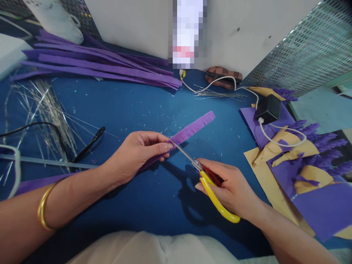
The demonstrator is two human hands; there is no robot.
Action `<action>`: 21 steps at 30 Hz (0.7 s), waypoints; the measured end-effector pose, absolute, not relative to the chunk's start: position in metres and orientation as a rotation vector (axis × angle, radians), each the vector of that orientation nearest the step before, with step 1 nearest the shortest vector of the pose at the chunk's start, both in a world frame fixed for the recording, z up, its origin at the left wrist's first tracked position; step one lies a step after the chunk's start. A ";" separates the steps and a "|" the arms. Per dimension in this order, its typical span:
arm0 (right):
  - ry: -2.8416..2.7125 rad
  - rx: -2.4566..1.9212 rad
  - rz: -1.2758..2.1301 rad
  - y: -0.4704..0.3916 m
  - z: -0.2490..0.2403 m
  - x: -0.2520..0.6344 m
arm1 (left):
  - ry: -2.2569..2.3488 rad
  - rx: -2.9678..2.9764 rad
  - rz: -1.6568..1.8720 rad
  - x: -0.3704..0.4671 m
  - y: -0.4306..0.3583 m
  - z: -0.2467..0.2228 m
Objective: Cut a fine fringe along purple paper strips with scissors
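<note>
Purple strip (193,127) at frame centre, its lower end hidden behind the left hand (148,146) | left thumb and fingertips pinch it | right fingers wrap yellow-handled scissors (217,198), blade tips lost at the pinch | phone-like shape (187,33), top centre, pixelated, cut off above

Blue tabletop (132,110): from its middle, bare passage toward 11 and 6 o'clock.
Purple strips (110,69): low barrier, 10 o'clock.
Thin wires (52,110): tangle, 9 o'clock.
White panel (132,25): wall, 12 o'clock.
Wrapped purple flowers (310,146), looping white cable (286,146): block 3 o'clock.
</note>
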State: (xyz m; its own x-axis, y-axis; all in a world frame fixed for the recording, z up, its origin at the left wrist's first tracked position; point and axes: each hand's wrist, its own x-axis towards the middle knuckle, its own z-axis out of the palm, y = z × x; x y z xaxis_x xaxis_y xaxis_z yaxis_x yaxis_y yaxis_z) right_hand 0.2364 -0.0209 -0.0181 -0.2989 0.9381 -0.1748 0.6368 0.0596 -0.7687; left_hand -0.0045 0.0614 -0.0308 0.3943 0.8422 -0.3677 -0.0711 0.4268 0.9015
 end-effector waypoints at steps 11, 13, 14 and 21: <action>-1.962 -1.669 1.067 -0.024 -0.017 0.234 | 1.008 0.967 0.779 -0.004 0.061 -0.031; -1.966 -1.668 1.056 -0.024 -0.018 0.234 | 1.008 0.966 0.778 -0.004 0.061 -0.032; -1.967 -1.664 1.052 -0.024 -0.018 0.234 | 1.006 0.967 0.778 -0.004 0.061 -0.032; -1.993 -1.617 1.028 -0.022 -0.017 0.233 | 1.022 0.994 0.777 -0.004 0.060 -0.032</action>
State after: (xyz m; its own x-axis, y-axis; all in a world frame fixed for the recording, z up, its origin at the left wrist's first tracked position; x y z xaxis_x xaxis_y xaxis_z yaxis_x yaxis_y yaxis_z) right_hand 0.2334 -0.0224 -0.0167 -0.2698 0.9504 -0.1548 0.6770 0.0730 -0.7323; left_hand -0.0037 0.0597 -0.0324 0.3418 0.8836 -0.3200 -0.0720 0.3641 0.9286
